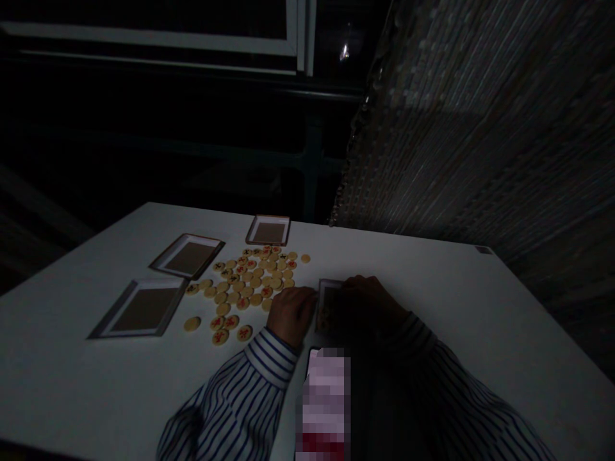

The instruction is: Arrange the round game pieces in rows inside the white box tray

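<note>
My left hand (291, 315) rests with curled fingers at the left side of a small open box (323, 319), near the loose xiangqi pieces (255, 282). Whatever its fingers may pinch is hidden. Across the box's right side lies my right hand (372, 299), in deep shadow, its knuckles bent and its fingertips not clear. A few round pieces (325, 315) show dimly inside the box. The loose pieces are pale wooden discs, some with red or black characters and some plain, spread in a heap left of my hands.
Three shallow open boxes stand on the white table (62, 384): one at the back (268, 230), one farther left (187, 256) and one nearest me (139, 308). A pixelated, lit screen (327, 403) lies between my forearms. A bead curtain (456, 128) hangs behind on the right.
</note>
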The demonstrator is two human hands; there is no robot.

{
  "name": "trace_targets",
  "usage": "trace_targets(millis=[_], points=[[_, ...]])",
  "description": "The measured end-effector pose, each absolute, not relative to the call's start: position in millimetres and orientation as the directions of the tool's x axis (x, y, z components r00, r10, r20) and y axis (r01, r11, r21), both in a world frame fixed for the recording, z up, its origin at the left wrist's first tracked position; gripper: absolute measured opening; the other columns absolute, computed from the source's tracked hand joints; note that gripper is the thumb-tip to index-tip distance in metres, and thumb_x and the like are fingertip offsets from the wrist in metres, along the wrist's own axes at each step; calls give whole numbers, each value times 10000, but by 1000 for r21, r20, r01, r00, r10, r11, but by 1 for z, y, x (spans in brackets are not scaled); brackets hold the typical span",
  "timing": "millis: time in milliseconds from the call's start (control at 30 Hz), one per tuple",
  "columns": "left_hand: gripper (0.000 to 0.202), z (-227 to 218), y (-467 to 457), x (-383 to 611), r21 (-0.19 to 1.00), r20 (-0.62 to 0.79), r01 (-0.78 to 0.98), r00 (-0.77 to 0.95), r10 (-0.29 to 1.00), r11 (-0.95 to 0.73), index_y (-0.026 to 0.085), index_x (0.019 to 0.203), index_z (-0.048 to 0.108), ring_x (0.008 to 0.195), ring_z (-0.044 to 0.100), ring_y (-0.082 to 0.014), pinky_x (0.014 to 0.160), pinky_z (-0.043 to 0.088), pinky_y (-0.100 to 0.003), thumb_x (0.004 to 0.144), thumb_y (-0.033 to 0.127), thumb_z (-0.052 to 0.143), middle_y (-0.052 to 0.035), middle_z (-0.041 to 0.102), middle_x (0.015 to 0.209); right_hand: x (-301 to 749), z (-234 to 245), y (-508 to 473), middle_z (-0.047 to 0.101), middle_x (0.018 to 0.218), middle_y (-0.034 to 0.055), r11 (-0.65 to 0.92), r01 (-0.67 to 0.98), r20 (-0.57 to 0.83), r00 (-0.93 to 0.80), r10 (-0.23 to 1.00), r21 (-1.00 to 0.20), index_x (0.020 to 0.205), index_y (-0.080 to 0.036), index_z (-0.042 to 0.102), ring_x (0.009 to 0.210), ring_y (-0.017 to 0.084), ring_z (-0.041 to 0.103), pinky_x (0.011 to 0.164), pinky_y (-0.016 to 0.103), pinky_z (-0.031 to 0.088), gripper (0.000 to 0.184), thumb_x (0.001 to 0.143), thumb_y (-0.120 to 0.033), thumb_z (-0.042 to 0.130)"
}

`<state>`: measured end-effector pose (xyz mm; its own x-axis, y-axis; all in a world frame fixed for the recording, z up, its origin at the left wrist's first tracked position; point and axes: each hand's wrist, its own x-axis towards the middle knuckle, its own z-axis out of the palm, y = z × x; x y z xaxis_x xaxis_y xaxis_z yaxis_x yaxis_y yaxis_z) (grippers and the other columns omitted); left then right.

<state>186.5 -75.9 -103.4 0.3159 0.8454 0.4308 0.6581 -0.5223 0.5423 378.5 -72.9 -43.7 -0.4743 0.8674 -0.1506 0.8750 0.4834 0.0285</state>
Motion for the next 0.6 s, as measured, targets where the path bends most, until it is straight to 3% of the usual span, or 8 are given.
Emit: trace_targets(millis=[333, 600], points=[[217, -104, -76, 186, 520, 435, 669, 328, 839, -531, 180, 932, 605, 859, 560, -185, 784, 437, -361, 806, 225, 434, -48, 653, 902, 378, -48, -71, 604, 886, 73, 466, 885, -151, -458, 876, 23, 892, -239, 630, 785, 175, 537, 623, 262, 343, 298, 826, -410, 395], [212, -103, -76, 186, 530, 422, 666, 328, 845, -524, 181, 931, 602, 853, 560, -187, 780, 434, -362, 808, 230, 435, -47, 652, 899, 377, -44, -72, 609, 890, 68, 479, 877, -166, -469, 867, 23, 874, -231, 623, 804, 177, 536, 643, 276, 349, 233, 824, -345, 426]])
